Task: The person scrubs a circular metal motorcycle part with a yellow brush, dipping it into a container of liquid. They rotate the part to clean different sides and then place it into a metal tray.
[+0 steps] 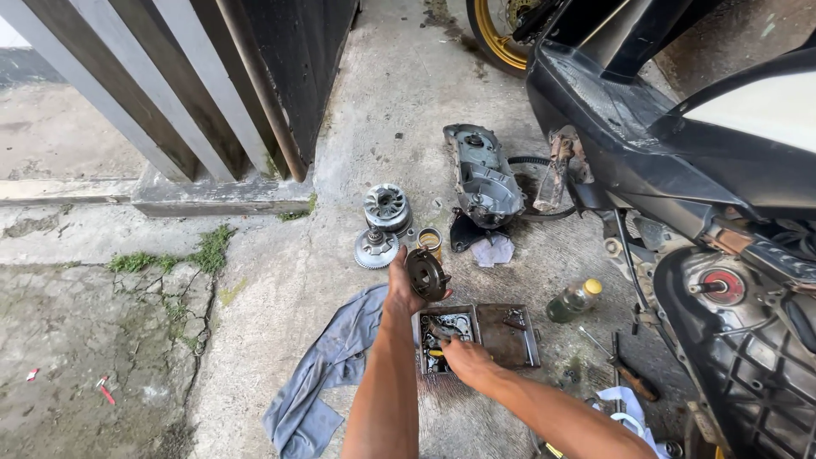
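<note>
Head view. Left hand (405,287): closed on a round dark clutch part (427,274), held upright above the concrete floor (280,280). Right hand (461,353): reaching into the left half of a metal tray (531,340), fingers bent among small parts (450,327); grip not discernible. Beyond the left hand: toothed gear (375,248), pulley (388,206) just behind it, small yellow can (430,240) beside both. Farther back: grey engine cover (484,178), white rag (493,251) at its near end. Under the left forearm: grey cloth (327,365). Right of tray: bottle with yellow cap (574,299), screwdriver (625,370). Far right: black scooter (680,127), engine side exposed. Upper left: slatted gate (170,93).
</note>
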